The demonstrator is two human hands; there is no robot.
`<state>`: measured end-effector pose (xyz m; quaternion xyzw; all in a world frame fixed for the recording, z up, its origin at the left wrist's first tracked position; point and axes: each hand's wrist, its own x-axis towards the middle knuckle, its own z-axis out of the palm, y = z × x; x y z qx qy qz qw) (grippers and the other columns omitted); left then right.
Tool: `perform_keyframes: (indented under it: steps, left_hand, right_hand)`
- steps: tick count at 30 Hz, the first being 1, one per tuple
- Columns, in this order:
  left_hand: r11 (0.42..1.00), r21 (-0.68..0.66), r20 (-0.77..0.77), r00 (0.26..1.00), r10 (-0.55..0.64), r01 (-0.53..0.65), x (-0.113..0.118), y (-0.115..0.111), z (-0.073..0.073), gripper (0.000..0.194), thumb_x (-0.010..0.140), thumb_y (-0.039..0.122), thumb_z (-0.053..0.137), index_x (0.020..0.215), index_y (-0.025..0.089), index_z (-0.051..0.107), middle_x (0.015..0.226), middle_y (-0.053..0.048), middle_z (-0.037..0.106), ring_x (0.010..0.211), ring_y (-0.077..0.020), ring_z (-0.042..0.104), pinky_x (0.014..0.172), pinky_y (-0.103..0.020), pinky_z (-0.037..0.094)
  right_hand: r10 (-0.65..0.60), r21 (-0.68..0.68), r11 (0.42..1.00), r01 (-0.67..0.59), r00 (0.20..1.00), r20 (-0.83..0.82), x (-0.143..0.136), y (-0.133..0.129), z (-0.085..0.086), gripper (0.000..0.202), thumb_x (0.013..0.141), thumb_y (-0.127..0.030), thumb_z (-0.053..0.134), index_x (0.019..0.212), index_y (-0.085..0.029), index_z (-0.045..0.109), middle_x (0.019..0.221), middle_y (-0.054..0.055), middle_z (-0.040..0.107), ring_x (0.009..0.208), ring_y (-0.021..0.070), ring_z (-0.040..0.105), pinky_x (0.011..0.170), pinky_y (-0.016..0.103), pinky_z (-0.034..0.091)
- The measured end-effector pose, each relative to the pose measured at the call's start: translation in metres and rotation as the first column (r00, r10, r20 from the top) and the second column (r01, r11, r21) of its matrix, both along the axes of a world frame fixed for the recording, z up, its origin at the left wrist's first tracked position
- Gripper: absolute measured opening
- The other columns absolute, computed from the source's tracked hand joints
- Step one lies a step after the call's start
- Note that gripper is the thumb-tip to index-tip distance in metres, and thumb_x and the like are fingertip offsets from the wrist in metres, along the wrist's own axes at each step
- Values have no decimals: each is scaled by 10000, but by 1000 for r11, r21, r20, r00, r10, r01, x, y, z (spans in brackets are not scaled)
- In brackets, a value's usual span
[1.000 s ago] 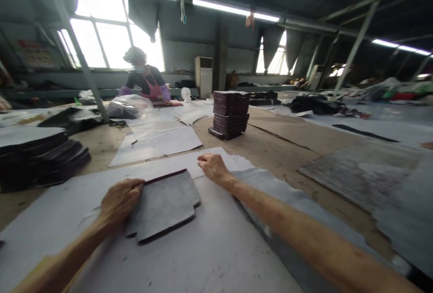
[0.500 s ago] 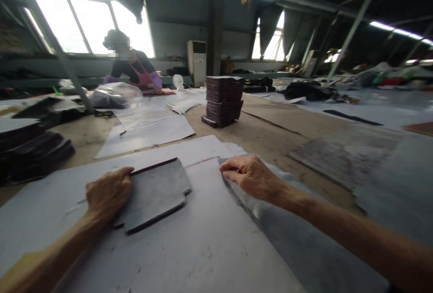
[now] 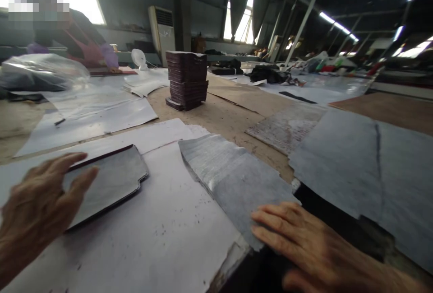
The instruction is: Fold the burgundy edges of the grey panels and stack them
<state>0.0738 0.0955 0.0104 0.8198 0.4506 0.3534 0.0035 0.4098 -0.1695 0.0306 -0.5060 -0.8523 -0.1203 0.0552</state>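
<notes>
My left hand (image 3: 47,193) is over the left side of a grey panel with dark folded edges (image 3: 108,180), its thumb and fingers apart. The panel lies on a white sheet (image 3: 169,220) and has a notched corner. To the right, my right hand (image 3: 301,234) rests with outstretched fingers on the near end of a grey sheet of material (image 3: 226,171). That sheet lies along the right edge of the white one, its far end slightly rippled. Whether my left fingers touch the panel I cannot tell.
A tall stack of dark maroon pieces (image 3: 187,81) stands farther back on the table. A larger grey sheet (image 3: 352,162) lies at right, beyond a dark gap. A co-worker (image 3: 77,40) bends over the table at back left, behind a clear plastic bag (image 3: 40,69).
The view has turned right. My right hand has gone from the far corner of the grey sheet to its near end and flattened. My left hand's fingers have spread at the panel.
</notes>
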Motion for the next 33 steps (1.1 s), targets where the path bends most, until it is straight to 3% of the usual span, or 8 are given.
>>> perform_keyframes:
  steps: [2,7,11,14,19,26,29,33]
  left_hand:
    - [1000,-4,-133,991,-10,9,22,-30,1,411,852,469,315,1161,229,441,1208,-49,463,1144,-332,417,955,-522,326]
    - [874,51,-156,869,-470,483,69,-102,1,268,859,292,433,1103,206,501,1060,-46,579,974,-183,534,852,-311,438]
    - [720,-16,-242,696,-676,693,100,-133,4,302,854,181,424,1150,159,479,1117,-61,590,988,-169,537,810,-283,471]
    - [664,-30,-277,632,-724,747,121,-140,4,351,847,186,413,1189,126,458,1182,-82,556,1003,-208,524,801,-342,478]
    - [794,-164,-263,750,-607,586,145,-136,-5,291,841,206,400,1100,157,523,1136,-71,560,977,-241,486,819,-441,401]
    - [816,-171,-283,766,-577,552,148,-134,-7,243,856,183,354,867,217,594,1076,-28,569,929,-245,450,750,-451,323]
    - [828,-178,-266,785,-560,531,148,-135,-8,227,848,184,363,887,185,586,1053,-51,570,909,-238,443,755,-449,321]
    - [849,-171,-247,813,-527,499,148,-134,-10,329,836,209,404,1145,137,491,1176,-70,524,954,-241,433,804,-465,318]
  right_hand:
    - [-16,15,1000,17,999,-38,0,-2,-7,441,738,-103,512,1178,-139,516,1204,96,534,1107,236,499,930,366,423]
    - [-39,0,999,44,902,-430,3,10,-11,218,819,-80,434,937,-150,604,949,53,647,900,146,591,831,246,453]
    - [-499,-292,857,423,548,-671,4,17,-5,183,848,-279,469,818,-197,630,715,-14,640,650,118,596,596,194,447]
    - [-645,-445,748,492,381,-663,4,18,-4,226,827,-349,469,769,-206,633,631,-31,612,582,125,569,545,212,417]
    - [-541,-310,813,492,443,-715,6,17,-10,235,846,-331,430,775,-203,614,641,-34,614,568,115,571,528,204,426]
    - [-68,240,947,212,866,-495,-5,22,-20,195,809,-116,456,912,-174,611,842,36,647,753,133,615,698,227,485]
    - [-235,93,928,362,759,-607,6,31,-18,192,829,-224,458,765,-213,638,672,-8,640,588,118,605,572,211,478]
    - [-485,-14,713,701,480,-731,57,53,-1,189,740,-360,549,663,-207,629,556,11,608,450,168,557,397,262,413]
